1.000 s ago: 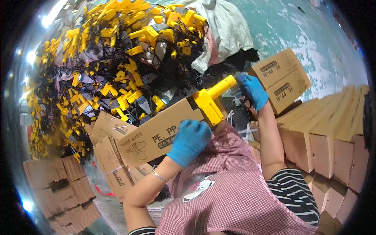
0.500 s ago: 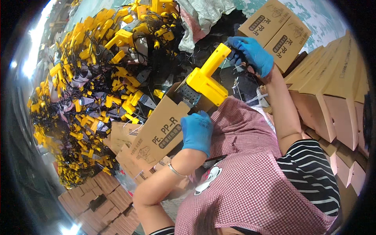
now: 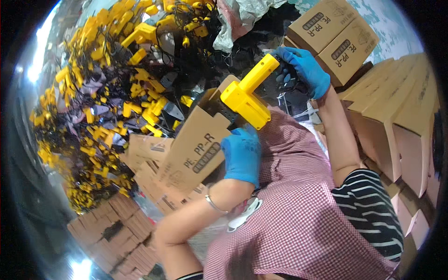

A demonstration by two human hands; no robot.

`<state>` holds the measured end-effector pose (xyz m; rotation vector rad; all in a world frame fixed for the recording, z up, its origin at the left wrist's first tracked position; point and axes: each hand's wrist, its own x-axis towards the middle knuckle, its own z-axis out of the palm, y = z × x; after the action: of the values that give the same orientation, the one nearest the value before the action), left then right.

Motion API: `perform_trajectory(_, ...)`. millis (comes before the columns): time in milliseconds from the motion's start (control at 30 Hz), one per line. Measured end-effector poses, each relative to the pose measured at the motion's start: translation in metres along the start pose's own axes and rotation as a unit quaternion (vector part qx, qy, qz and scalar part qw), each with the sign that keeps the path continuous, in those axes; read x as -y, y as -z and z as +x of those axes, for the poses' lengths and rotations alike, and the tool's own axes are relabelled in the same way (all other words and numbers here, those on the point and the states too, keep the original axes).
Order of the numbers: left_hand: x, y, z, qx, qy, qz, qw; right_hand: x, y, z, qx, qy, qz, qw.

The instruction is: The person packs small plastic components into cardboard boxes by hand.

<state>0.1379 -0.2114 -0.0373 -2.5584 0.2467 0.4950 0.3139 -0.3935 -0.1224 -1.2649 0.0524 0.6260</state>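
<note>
A yellow plastic pipe welder [image 3: 247, 100] with a straight handle lies partly in the open end of a long brown cardboard box [image 3: 186, 154]. Its perforated metal plate goes into the box, while the yellow body and handle stick out. My right hand [image 3: 305, 70], in a blue glove, is curled at the handle's far end; dark stuff by its fingers, perhaps cord, is hard to make out. My left hand [image 3: 242, 156], also gloved in blue, grips the near side of the box close to its open end, its fingertips partly hidden.
Many yellow pipe welders [image 3: 140, 35] with black cords are heaped at the left. Two closed cartons [image 3: 347, 56] stand at the upper right, and rows of open boxes [image 3: 382, 126] line the right side. Stacked flat cardboard [image 3: 112, 233] is at the lower left; a white sack [image 3: 247, 18] lies at the top.
Less of the metal plate shows now, so the welder sits deeper in the box. My left hand and the box have shifted slightly right; my right hand stays at the handle's end.
</note>
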Motion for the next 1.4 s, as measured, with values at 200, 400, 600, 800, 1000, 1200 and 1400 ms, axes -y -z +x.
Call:
perform_trajectory(200,0.033,0.034,0.023,0.228,-0.142,-0.013,0.963,0.01,-0.018,-0.012,-0.046,0.038,0.004,0.998)
perform_trajectory(400,0.061,0.033,0.003,0.158,-0.148,-0.092,0.972,-0.001,-0.01,-0.004,-0.038,0.006,0.067,0.997)
perform_trajectory(600,0.049,0.015,-0.009,0.166,-0.033,-0.019,0.985,0.001,-0.016,-0.01,0.011,0.003,0.052,0.999)
perform_trajectory(800,0.07,0.017,-0.002,0.254,-0.056,-0.105,0.96,0.0,-0.023,-0.011,0.036,-0.004,0.07,0.997)
perform_trajectory(1000,0.064,0.018,-0.016,-0.035,0.058,-0.354,0.933,-0.002,-0.017,-0.011,-0.03,0.03,0.024,0.999)
perform_trajectory(1200,0.039,0.021,-0.022,-0.097,0.024,-0.356,0.929,-0.001,-0.013,-0.01,-0.018,0.018,0.048,0.999)
perform_trajectory(1400,0.058,0.001,-0.035,-0.066,-0.215,-0.37,0.901,-0.015,-0.006,0.003,-0.014,0.006,0.017,1.0)
